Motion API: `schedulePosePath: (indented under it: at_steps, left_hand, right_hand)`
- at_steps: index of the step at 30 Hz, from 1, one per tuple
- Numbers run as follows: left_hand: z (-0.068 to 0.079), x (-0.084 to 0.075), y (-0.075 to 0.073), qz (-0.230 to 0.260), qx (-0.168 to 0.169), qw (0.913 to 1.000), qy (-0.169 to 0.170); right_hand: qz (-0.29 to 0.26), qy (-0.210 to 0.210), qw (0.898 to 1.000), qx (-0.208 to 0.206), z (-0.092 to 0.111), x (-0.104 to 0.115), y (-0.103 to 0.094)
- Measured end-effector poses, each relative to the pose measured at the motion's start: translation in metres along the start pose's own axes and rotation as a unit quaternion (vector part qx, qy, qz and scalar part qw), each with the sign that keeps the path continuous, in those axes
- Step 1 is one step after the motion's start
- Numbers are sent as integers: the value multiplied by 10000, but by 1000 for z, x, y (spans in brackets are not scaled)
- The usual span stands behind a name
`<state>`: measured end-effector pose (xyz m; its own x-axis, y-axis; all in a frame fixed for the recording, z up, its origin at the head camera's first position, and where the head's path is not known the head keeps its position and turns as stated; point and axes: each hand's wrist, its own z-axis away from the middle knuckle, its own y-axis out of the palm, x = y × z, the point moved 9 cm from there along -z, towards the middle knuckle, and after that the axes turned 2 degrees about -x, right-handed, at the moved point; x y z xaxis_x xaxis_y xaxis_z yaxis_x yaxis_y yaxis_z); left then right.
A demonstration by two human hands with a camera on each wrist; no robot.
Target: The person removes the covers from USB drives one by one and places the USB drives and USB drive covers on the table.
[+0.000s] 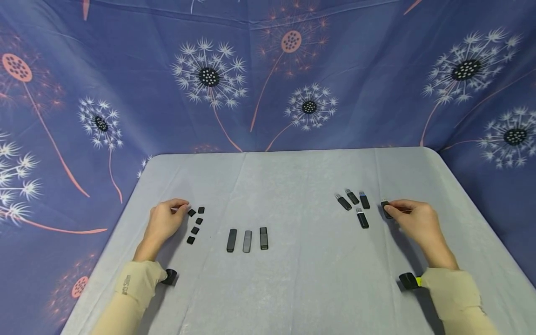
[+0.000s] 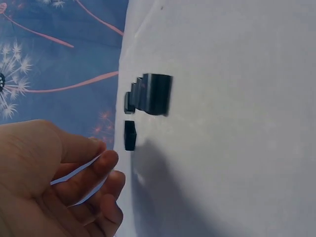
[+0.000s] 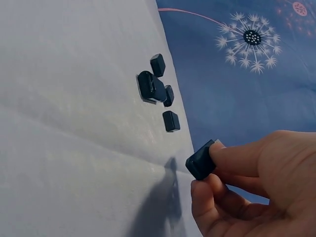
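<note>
On the right of the table, my right hand (image 1: pixel 414 218) pinches a black USB stick (image 1: pixel 386 210) between thumb and fingers. In the right wrist view its dark body (image 3: pixel 200 160) sticks out past the fingertips. Several uncapped black USB sticks (image 1: pixel 344 202) with bare metal plugs lie just left of that hand. My left hand (image 1: pixel 165 221) is over the table's left side, fingers loosely bent and holding nothing. Its fingertips are right beside a small black cap (image 1: pixel 191 212), which the left wrist view shows just beyond them. More small black caps (image 1: pixel 195 230) lie in a slanting column nearby.
Between the hands, nearer the left, three USB sticks lie side by side: a dark one (image 1: pixel 231 240), a grey one (image 1: pixel 247 241) and another dark one (image 1: pixel 264 238). A light grey cloth covers the table (image 1: pixel 310 279). A blue dandelion-print curtain (image 1: pixel 268 70) hangs behind it.
</note>
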<state>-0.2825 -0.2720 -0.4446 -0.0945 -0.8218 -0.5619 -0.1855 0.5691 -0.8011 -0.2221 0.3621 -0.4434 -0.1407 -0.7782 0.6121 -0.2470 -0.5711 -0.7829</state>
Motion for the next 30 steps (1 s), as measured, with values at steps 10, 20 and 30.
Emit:
schedulePosePath:
  at_steps: [10, 20, 30]
  left_hand:
    - [7, -25, -13, 132, -287, 9989, 352]
    - [15, -62, -17, 235, -221, 9962, 804]
    - [24, -100, -3, 298, 46, 9908, 1319]
  right_hand:
    - [246, -2, 9990, 372, -2, 1, 15]
    - [455, -1, 9968, 660, 0, 1, 23]
    - [546, 152, 9943, 903, 5, 3, 26]
